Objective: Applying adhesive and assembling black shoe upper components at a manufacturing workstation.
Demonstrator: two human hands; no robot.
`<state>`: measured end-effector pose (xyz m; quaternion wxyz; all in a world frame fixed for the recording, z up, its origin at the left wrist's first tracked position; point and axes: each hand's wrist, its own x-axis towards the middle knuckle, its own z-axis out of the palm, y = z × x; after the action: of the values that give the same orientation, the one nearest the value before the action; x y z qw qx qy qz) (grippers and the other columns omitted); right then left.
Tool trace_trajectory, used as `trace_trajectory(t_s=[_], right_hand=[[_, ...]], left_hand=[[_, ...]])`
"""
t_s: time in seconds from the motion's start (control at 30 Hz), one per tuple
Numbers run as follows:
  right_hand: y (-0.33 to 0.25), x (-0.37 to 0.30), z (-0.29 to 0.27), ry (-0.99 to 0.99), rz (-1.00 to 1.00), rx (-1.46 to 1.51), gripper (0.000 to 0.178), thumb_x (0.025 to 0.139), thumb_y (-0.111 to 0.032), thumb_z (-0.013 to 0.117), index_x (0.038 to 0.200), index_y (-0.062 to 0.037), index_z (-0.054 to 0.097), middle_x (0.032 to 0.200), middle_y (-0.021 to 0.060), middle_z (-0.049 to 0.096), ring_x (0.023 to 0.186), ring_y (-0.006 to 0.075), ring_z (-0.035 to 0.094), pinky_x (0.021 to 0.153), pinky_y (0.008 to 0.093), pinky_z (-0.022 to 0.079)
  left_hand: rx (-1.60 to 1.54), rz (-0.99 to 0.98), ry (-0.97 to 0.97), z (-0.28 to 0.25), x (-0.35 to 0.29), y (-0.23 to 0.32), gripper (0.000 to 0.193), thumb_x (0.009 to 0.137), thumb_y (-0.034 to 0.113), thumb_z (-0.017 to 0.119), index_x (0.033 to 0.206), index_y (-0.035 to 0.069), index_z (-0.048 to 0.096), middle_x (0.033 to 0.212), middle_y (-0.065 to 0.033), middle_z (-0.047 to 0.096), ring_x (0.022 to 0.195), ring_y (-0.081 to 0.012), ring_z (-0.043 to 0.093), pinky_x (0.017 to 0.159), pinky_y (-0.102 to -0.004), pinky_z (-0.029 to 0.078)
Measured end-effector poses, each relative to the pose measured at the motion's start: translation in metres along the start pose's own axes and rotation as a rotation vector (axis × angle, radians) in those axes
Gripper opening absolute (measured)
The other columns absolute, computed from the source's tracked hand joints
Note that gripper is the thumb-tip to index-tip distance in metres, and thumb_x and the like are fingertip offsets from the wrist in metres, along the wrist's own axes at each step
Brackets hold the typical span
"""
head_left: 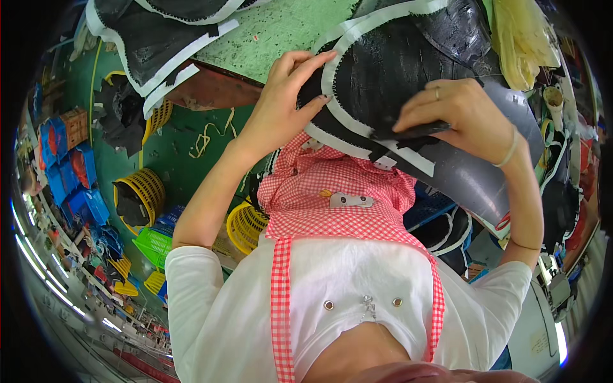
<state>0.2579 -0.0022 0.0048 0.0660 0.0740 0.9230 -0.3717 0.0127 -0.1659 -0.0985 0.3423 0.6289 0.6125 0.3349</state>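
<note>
A black, shiny sheet piece (389, 70) with a curved white border strip (330, 80) and zigzag stitching lies in front of me. My left hand (285, 105) rests at its left edge, index finger and thumb apart, their tips touching the white strip. My right hand (463, 118), wearing a ring and a wristband, is closed around a dark, slim tool (421, 131). The tool's tip, smeared by motion, is at the strip's lower curve; its exact kind cannot be made out. Another white strip end (415, 161) sticks out toward my lap.
Similar black pieces with white borders (159, 48) overhang the green tabletop (281, 35) at the far left. A grey metal sheet (491, 153) lies under the work at right. Yellow translucent plastic (520, 45) hangs at far right. Yellow baskets (147, 195) stand on the green floor at left.
</note>
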Motion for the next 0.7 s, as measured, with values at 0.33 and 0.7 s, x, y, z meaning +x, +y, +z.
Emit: trace_trajectory(t_s=[0.33,0.7], right_hand=[[0.005,0.013,0.033,0.266,-0.220,-0.171,0.041,0.068,-0.004,0.074,0.106,-0.0184,0.077,0.095,0.0001,0.071,0.089,0.0242,0.067,0.077,0.0379,0.057],[0.003,-0.004,0.023,0.432,0.076,-0.330,0.025,0.084,-0.007,0.075,0.108,-0.0100,0.076,0.100,0.0084,0.073,0.094,0.0300,0.070,0.078,0.0373,0.056]], left_hand=[[-0.017,0.026,0.021,0.001,0.000,-0.005,0.071,0.085,-0.001,0.073,0.151,0.011,0.050,0.132,-0.0102,0.050,0.119,-0.0250,0.052,0.107,-0.0363,0.043],[-0.022,0.019,0.068,0.007,0.000,0.000,0.067,0.082,0.000,0.072,0.145,0.008,0.050,0.129,-0.0165,0.051,0.125,-0.0376,0.050,0.108,-0.0436,0.041]])
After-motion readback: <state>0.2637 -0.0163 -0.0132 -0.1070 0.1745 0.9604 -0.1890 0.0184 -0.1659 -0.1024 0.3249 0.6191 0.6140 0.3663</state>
